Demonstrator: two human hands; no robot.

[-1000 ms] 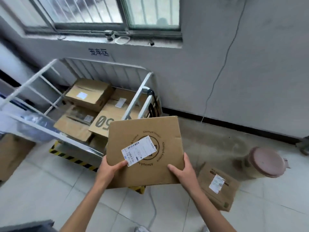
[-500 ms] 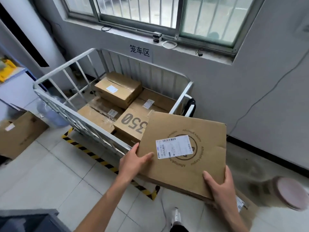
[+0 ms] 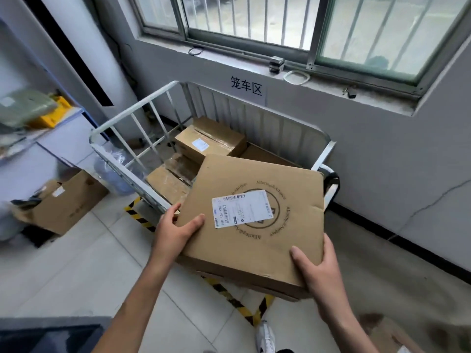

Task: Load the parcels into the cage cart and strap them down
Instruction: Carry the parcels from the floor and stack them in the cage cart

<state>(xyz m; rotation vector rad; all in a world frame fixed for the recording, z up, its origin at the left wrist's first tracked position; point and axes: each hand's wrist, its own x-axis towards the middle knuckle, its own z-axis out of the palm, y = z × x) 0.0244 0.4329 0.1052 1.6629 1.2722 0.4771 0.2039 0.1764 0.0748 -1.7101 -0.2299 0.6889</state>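
Over cage cart (image 3: 132, 112), hands grip flat cardboard parcel (image 3: 257, 240).

**Operator:** Identify the supporting surfaces.

**Technician:** There are two. The first is a pale tiled floor (image 3: 76, 263), with a grey concrete strip (image 3: 369, 250) along the right-hand wall. The second is the white cage cart (image 3: 132, 112), which stands on the tiles against the wall.

**Operator:** What lies on the floor?

**Technician:** Yellow-and-black hazard tape (image 3: 139, 215) runs along the cart's near side. An open carton (image 3: 71, 202) lies left of the cart, apart from it. A clear plastic bag (image 3: 112, 171) sits just beside the left rail.

**Operator:** And the cart contents?

**Technician:** A labelled box (image 3: 214, 142) is at the rear. A taped box (image 3: 169, 183) lies lower, front-left. Other cartons are partly hidden.
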